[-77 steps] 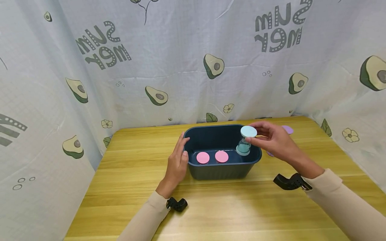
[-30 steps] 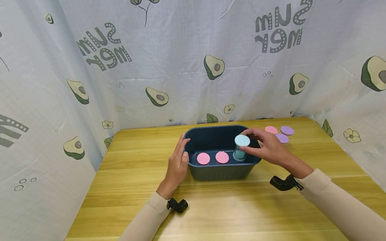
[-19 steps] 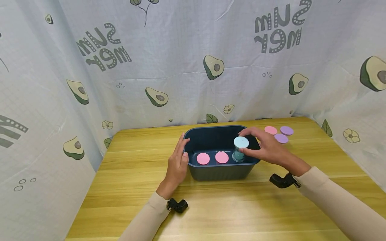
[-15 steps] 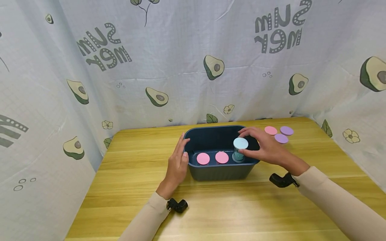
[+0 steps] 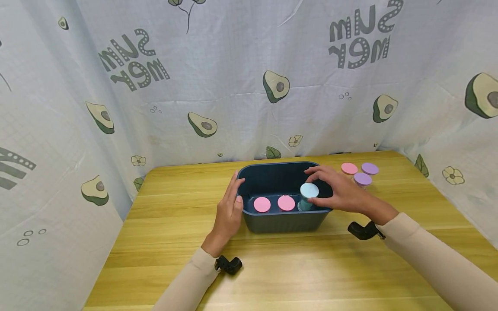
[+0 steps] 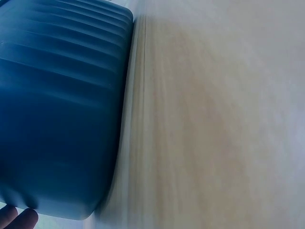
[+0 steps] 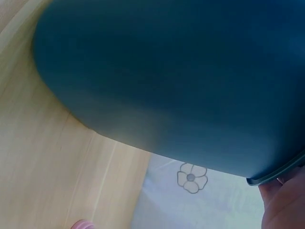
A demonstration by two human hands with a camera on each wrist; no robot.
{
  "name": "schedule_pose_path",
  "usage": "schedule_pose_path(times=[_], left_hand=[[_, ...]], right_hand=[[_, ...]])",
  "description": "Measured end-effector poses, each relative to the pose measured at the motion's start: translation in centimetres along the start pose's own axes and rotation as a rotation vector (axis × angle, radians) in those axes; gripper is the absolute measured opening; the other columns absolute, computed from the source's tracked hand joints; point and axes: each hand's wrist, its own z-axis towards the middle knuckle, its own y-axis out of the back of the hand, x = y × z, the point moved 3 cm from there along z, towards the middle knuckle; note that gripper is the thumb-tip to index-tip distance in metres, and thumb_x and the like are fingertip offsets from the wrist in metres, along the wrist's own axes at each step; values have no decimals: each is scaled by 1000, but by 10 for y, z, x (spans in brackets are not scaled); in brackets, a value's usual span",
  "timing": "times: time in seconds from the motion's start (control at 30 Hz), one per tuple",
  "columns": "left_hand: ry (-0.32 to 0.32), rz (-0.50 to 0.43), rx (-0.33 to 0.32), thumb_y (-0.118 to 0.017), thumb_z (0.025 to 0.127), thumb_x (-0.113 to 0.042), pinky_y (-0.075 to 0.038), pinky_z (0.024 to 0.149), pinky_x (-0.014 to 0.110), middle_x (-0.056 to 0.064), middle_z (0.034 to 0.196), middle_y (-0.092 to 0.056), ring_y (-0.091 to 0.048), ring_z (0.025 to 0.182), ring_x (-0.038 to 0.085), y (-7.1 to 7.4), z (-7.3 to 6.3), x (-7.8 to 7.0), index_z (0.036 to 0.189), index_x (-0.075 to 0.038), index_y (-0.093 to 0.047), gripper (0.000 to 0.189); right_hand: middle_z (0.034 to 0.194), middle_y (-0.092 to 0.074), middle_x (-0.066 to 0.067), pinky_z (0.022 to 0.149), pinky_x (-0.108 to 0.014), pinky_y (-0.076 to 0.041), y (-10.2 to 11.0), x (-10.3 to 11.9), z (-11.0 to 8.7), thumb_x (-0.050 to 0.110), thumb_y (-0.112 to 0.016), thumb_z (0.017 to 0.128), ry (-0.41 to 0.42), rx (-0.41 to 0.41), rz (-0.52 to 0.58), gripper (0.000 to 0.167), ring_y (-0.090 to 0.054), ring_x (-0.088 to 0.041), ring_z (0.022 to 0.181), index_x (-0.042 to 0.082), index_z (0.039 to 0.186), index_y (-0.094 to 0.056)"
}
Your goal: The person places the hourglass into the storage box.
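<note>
In the head view, a dark blue oblong bin [image 5: 288, 222] stands on the wooden table. My left hand [image 5: 228, 211] rests against its left end with fingers fairly straight; two of its fingertips [image 6: 26, 219] show by the bin in the left wrist view. My right hand [image 5: 342, 190] reaches over the right end, pinching a light blue hourglass [image 5: 309, 191] between thumb and fingers. That hourglass is upright, low inside the bin; whether its base touches the floor is hidden. Left of it, two pink-capped hourglasses [image 5: 286, 203] [image 5: 262, 204] stand along the near wall, mostly hidden below their caps.
Behind my right hand, to the right of the bin, stand a pink-capped hourglass [image 5: 349, 168] and two purple-capped ones [image 5: 370, 168] [image 5: 362, 179]. A white curtain [image 5: 233, 86] printed with avocados hangs behind the wooden table [image 5: 175, 242].
My right hand has moved left and down with the light blue hourglass, from the bin's right end to beside the pink ones. My left hand has stayed at the bin's left end.
</note>
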Motion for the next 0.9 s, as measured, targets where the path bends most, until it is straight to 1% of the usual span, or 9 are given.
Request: schedule_pose_path(times=[0.17, 0.43, 0.57, 0.7, 0.8, 0.9], left_hand=[[5, -1, 2, -26, 99, -30, -49, 94, 45, 11, 157, -26, -36, 139, 23, 0, 1, -1, 146, -13, -39, 51], [7, -4, 3, -27, 99, -29, -44, 100, 46, 9, 158, -26, -34, 140, 22, 0, 1, 0, 146, -13, -39, 51], [8, -3, 3, -27, 98, -28, -45, 100, 46, 8, 158, -26, -34, 140, 22, -1, 0, 0, 146, -13, -39, 51], [10, 0, 3, -28, 98, -27, -45, 100, 45, 5, 159, -25, -34, 140, 22, -1, 0, 0, 145, -13, -40, 51], [15, 4, 3, -28, 98, -27, -45, 100, 45, 0, 159, -23, -35, 139, 22, -1, 0, 0, 145, -13, -40, 51], [16, 4, 2, -28, 98, -28, -46, 99, 45, 0, 159, -23, -35, 139, 22, -1, 0, 0, 145, -14, -40, 51]], right_hand=[[136, -50, -11, 98, -58, -40, -1, -1, 0, 33, -78, 79, -14, 45, 17, 35, -43, -34, 127, 18, 107, -62], [141, -45, -13, 101, -63, -36, 0, 1, 1, 33, -78, 79, -53, 114, 40, 35, -36, -38, 132, 17, 106, -62], [143, -42, -13, 100, -63, -36, -1, 2, 2, 32, -79, 78, -78, 136, 23, 35, -35, -39, 132, 18, 105, -63], [145, -40, -12, 100, -63, -37, -2, 2, 3, 30, -80, 77, -101, 157, 1, 33, -34, -39, 133, 20, 104, -64], [146, -39, -13, 100, -64, -37, -2, 2, 5, 30, -79, 77, -102, 176, -10, 31, -32, -40, 134, 20, 102, -64], [146, -39, -14, 100, -64, -35, -2, 2, 6, 30, -79, 78, -98, 197, -18, 29, -30, -41, 135, 21, 101, -65]])
